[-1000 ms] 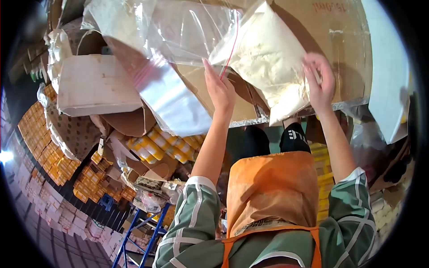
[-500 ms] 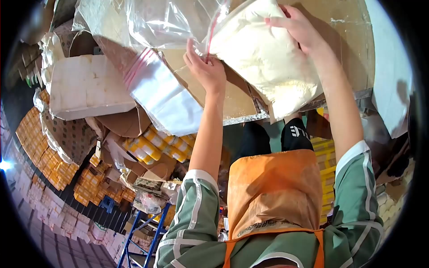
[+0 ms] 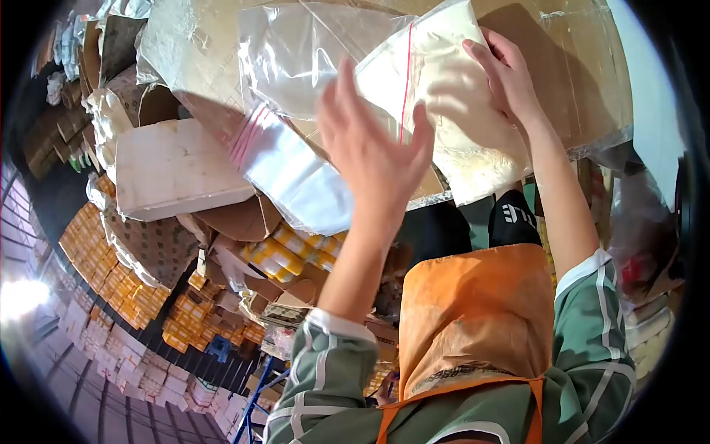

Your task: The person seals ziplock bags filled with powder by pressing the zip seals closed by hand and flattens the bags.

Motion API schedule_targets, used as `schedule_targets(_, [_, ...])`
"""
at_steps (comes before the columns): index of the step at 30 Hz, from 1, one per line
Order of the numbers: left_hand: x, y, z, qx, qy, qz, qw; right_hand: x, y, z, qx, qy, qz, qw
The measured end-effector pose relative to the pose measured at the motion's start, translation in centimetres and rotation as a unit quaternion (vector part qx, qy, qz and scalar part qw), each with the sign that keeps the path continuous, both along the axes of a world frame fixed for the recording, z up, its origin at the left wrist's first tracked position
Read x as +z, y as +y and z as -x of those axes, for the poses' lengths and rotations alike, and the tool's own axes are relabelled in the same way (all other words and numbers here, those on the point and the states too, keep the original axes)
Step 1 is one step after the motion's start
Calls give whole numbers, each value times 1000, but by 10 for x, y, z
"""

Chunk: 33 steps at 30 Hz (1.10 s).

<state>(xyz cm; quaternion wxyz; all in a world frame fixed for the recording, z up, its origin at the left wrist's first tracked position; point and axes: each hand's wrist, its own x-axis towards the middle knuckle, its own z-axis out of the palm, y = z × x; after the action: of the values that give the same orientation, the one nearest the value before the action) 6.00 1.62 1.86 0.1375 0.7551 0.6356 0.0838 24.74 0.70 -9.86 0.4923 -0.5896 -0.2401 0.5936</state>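
Observation:
A clear zip bag of cream-coloured powder (image 3: pixel 470 122) lies on the cardboard in front of me, its red seal line running down its left part. My right hand (image 3: pixel 510 81) holds it at the right edge, fingers bent over the side. My left hand (image 3: pixel 373 148) is open and smeared by motion, thumb and fingers spread, held over the bag's left end. Behind its fingers lies a large clear plastic bag (image 3: pixel 288 55). A stack of flat zip bags with pink seal strips (image 3: pixel 296 174) sits left of my left wrist.
The cardboard work surface (image 3: pixel 569 66) has a taped front edge. To the left stands a whitish box (image 3: pixel 177 166). Yellow-wrapped packages (image 3: pixel 277 255) lie below, and stacked orange-taped boxes (image 3: pixel 111 259) fill the far left. A blue metal frame (image 3: pixel 255 403) stands at lower left.
My left hand has let go of the bag's zip edge and moved right, its fingers spreading. The powder bag's open end now lies flatter. My right hand has shifted down slightly along its edge.

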Motion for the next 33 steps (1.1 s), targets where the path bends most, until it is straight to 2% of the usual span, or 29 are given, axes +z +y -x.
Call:
schedule_targets(1, [-14, 20, -10, -72, 72, -71, 992, -4, 0, 0, 1, -51, -26, 998])
schedule_targets(2, [-30, 31, -17, -94, 66, -8, 993, 6, 0, 2, 21, -137, -26, 990])
schedule_targets(4, [-54, 40, -28, -102, 140, 87, 981, 8, 0, 2, 24, -192, -36, 980])
schedule_targets(5, [-62, 43, -31, -106, 135, 86, 981, 5, 0, 2, -4, -227, -53, 973])
schedule_targets(7, [-70, 50, -30, -72, 49, 66, 994, 1, 2, 3, -28, -226, -60, 972])
schedule_targets(8, [-78, 56, -26, -77, 52, 71, 993, -2, 2, 5, -47, -219, -70, 972])
schedule_targets(10, [-94, 80, -24, -87, -2, 26, 996, -5, 3, 9, -43, -243, -72, 966])
schedule_targets(11, [-98, 91, -26, -95, -2, 27, 995, -5, 3, 10, -27, -286, -114, 951])
schedule_targets(13, [-89, 113, -46, -51, -86, 167, 981, -4, -1, 14, -14, -329, -146, 933])
schedule_targets(14, [-91, 121, -53, -57, -87, 171, 980, -2, 1, 18, -6, -350, -172, 921])
schedule_targets(16, [-90, 132, -63, -50, -154, 313, 936, 1, 1, 25, 13, -388, -223, 894])
schedule_targets(18, [-83, 131, -63, -71, -134, 327, 933, -3, -2, 23, 41, -405, -227, 885])
schedule_targets(20, [-83, 127, -64, -79, -164, 258, 949, -6, -2, 19, 66, -425, -233, 872])
schedule_targets(22, [-79, 119, -67, -102, -132, 230, 959, -8, -3, 18, 123, -437, -286, 844])
schedule_targets(23, [-79, 113, -69, -179, -96, 161, 966, -13, -2, 17, 119, -438, -282, 845])
schedule_targets(24, [-78, 105, -72, -253, -61, 92, 961, -16, -1, 16, 166, -463, -281, 824])
schedule_targets(25, [-79, 93, -75, -272, -43, 54, 960, -19, -2, 16, 212, -487, -280, 800])
schedule_targets(26, [-85, 83, -74, -278, -70, 17, 958, -21, -3, 15, 211, -488, -277, 800])
schedule_targets(28, [-86, 71, -66, -256, -153, 22, 954, -20, 0, 14, 254, -411, -281, 829])
schedule_targets(29, [-85, 65, -62, -257, -155, 18, 954, -28, 2, 18, 207, -455, -303, 812])
schedule_targets(30, [-81, 58, -59, -215, -155, 14, 964, -28, 2, 18, 206, -457, -304, 810])
schedule_targets(32, [-80, 43, -52, -172, -156, 9, 973, -24, 1, 19, 53, -446, -210, 868])
schedule_targets(33, [-81, 35, -51, -170, -161, -27, 972, -22, 9, 13, -8, -461, -222, 859])
